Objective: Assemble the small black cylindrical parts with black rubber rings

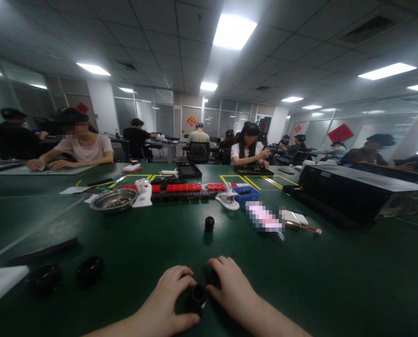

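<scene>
On the green tabletop close to me, my left hand [172, 299] curls its thumb and fingers around a small black hollow cylinder [198, 299], whose round opening faces up. Just to its right, my right hand [228, 285] grips another dark round piece [214, 278], mostly covered by the fingers; its exact kind cannot be made out. Farther forward stands a similar black ribbed cylinder [209, 223], upright and apart from both hands. Over on the left lie two larger black rings [90, 270], touched by neither hand.
A metal bowl [105, 202] of small brassy parts, white clamps [227, 197], a red strip [183, 187] and a blue tray [247, 193] line the table's middle. A pouch [264, 217] and a large black case [349, 194] are at right. Other people sit beyond.
</scene>
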Tool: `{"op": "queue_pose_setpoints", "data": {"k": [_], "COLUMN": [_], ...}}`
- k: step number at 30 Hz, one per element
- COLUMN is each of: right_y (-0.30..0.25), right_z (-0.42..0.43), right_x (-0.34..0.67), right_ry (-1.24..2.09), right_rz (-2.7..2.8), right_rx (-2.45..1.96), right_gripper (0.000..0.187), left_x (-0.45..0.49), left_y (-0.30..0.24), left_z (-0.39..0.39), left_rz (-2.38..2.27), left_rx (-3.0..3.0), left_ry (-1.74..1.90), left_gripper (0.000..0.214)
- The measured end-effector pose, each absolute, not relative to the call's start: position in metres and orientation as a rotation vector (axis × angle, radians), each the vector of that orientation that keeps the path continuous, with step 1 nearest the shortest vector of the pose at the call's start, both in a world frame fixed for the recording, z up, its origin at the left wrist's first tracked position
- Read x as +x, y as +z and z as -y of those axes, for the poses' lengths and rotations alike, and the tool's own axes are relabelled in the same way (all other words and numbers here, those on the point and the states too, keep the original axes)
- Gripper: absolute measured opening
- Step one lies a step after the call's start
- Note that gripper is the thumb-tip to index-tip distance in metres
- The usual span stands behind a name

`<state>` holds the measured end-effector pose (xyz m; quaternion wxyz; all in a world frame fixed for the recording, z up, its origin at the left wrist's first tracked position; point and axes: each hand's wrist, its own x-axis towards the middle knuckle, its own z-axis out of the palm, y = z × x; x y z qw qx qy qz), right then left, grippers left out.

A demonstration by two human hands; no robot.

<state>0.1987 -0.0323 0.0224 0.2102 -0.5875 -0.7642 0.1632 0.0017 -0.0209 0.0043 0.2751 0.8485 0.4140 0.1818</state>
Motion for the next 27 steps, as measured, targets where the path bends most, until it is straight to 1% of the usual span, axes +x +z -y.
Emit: {"op": "queue_pose_setpoints", "data": {"k": [4,7,10,14,17,20,23,27], "right_y": [0.027,0.027,0.023,0.018,0.015,0.015,0.018,0.022], "right_z": [0.029,0.024,0.020,0.017,0.017,0.018,0.020,0.023], "right_x": [0.206,0.211,0.212,0.208,0.206,0.207,0.211,0.214], "right_ry": [0.538,0.569,0.610,0.641,0.633,0.629,0.628,0.638], "right_rz": [2.150,2.020,1.899,1.851,1.859,1.875,1.909,1.987], "right_rx": [-1.602,-1.568,-1.542,-1.491,-1.490,-1.516,-1.565,-1.592], "right_gripper": [0.018,0.016,0.019,0.031,0.035,0.039,0.043,0.038], "left_x": [0.004,0.007,0.007,0.005,-0.002,-0.019,-0.052,-0.118], "left_y": [0.015,0.024,0.030,0.037,0.043,0.048,0.044,0.026], "left_z": [0.027,0.032,0.034,0.034,0.037,0.043,0.050,0.064], "left_rz": [-1.131,-1.165,-1.174,-1.154,-1.157,-1.179,-1.324,-1.681], "left_rx": [2.327,2.386,2.412,2.481,2.478,2.344,2.167,2.004], "left_ry": [0.511,0.490,0.447,0.429,0.436,0.392,0.334,0.357], "left_gripper": [0.034,0.033,0.031,0.030,0.034,0.041,0.041,0.038]}}
